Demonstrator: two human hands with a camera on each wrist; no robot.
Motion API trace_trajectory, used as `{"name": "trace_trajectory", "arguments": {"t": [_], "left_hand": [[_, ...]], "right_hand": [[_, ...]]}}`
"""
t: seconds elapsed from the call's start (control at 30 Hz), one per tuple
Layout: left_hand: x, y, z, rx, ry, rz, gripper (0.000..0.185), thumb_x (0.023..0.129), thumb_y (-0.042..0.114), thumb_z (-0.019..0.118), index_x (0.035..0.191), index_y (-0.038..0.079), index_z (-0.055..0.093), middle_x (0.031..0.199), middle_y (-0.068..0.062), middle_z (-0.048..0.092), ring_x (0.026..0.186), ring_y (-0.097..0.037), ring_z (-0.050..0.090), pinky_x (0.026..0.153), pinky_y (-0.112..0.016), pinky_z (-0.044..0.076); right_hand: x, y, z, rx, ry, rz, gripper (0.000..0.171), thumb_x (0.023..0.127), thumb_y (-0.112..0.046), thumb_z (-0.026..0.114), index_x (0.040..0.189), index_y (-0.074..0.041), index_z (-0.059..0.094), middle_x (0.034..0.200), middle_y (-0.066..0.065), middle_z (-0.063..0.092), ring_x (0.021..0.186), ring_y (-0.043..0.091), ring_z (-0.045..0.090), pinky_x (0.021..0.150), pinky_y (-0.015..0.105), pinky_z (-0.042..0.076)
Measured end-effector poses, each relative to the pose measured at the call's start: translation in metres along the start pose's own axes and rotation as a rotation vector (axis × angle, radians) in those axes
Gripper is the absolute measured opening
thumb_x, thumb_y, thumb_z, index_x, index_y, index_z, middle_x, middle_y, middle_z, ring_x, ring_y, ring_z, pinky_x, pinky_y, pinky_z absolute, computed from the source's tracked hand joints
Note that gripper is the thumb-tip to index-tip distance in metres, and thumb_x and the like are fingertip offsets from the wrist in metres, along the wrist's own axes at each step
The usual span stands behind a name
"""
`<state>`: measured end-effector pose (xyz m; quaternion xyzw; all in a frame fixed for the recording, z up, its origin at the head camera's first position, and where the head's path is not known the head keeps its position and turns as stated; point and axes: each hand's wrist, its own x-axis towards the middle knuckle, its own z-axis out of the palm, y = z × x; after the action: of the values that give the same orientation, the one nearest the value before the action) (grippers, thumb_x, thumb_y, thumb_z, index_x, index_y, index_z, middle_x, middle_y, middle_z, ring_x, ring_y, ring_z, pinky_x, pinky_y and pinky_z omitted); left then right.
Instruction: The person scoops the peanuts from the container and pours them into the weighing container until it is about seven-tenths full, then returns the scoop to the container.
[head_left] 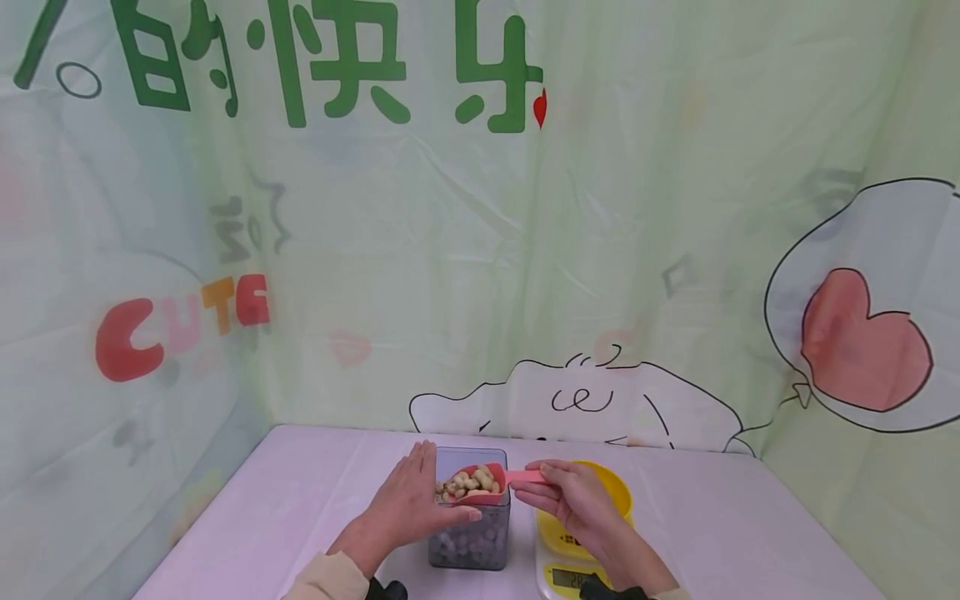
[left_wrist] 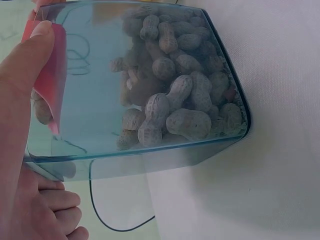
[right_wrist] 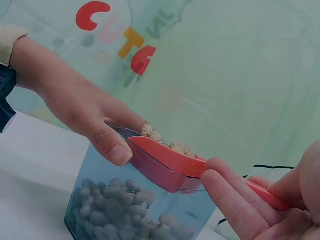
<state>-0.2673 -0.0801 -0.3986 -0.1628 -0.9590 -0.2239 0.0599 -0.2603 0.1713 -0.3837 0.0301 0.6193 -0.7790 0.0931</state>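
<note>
Two hands worked: the left hand gripped the clear tub; the right hand pinched a peanut-filled scoop above it.

Three views: one worn on the head, two on the wrists.
The head view looks down at the tabletop's near edge; both wrist views sit close, sharing the clear container of peanuts.

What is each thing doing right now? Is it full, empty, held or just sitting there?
Clear box: upright, partly full of peanuts.
Red scoop: heaped with peanuts, over the box.
Right hand: pinches the scoop's handle.
Left hand: holds the box.
Yellow bowl: on the scale; contents hidden.
Scale: switched on.
</note>
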Motion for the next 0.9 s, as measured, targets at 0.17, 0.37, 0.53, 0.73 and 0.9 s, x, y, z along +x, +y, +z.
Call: {"name": "trace_trajectory", "arguments": {"t": [0.17,0.37,0.53,0.73,0.9], "left_hand": [[0.0,0.0,0.0,-0.001,-0.006,-0.011,0.125,0.07,0.081,0.066,0.151,-0.007,0.027,0.157,-0.028,0.032,0.147,-0.041,0.031,0.118,-0.056,0.033],[0.001,0.0,0.0,0.01,-0.012,-0.018,0.128,0.069,0.083,0.065,0.152,-0.007,0.026,0.157,-0.028,0.031,0.148,-0.041,0.03,0.118,-0.055,0.032],[0.001,0.0,0.0,0.02,-0.012,-0.012,0.128,0.069,0.083,0.065,0.151,-0.008,0.026,0.157,-0.028,0.031,0.148,-0.041,0.03,0.118,-0.054,0.032],[0.001,0.0,0.0,0.025,-0.02,-0.025,0.13,0.068,0.084,0.064,0.152,-0.008,0.026,0.158,-0.027,0.03,0.148,-0.04,0.03,0.119,-0.054,0.032],[0.002,0.001,0.001,0.014,-0.025,-0.036,0.13,0.067,0.083,0.066,0.152,-0.007,0.025,0.159,-0.027,0.029,0.147,-0.04,0.031,0.119,-0.055,0.032]], "right_hand": [[0.0,-0.004,-0.003,0.013,-0.012,-0.011,0.037,0.106,-0.013,0.042,0.132,0.013,0.048,0.108,0.018,0.074,0.095,0.026,0.075,0.085,0.034,0.06],[-0.002,-0.009,-0.005,0.036,-0.008,-0.026,0.038,0.106,-0.013,0.043,0.134,0.012,0.047,0.106,0.016,0.075,0.095,0.026,0.075,0.085,0.034,0.06],[-0.003,-0.012,-0.006,0.044,-0.009,-0.028,0.039,0.106,-0.015,0.043,0.136,0.011,0.045,0.107,0.015,0.075,0.097,0.027,0.075,0.086,0.035,0.06],[-0.006,-0.017,-0.009,0.049,-0.025,-0.035,0.039,0.106,-0.016,0.043,0.135,0.009,0.046,0.108,0.014,0.075,0.098,0.028,0.074,0.087,0.036,0.059],[-0.009,-0.022,-0.012,0.058,-0.031,-0.046,0.039,0.107,-0.016,0.043,0.136,0.009,0.045,0.107,0.013,0.075,0.098,0.027,0.075,0.087,0.036,0.06]]}}
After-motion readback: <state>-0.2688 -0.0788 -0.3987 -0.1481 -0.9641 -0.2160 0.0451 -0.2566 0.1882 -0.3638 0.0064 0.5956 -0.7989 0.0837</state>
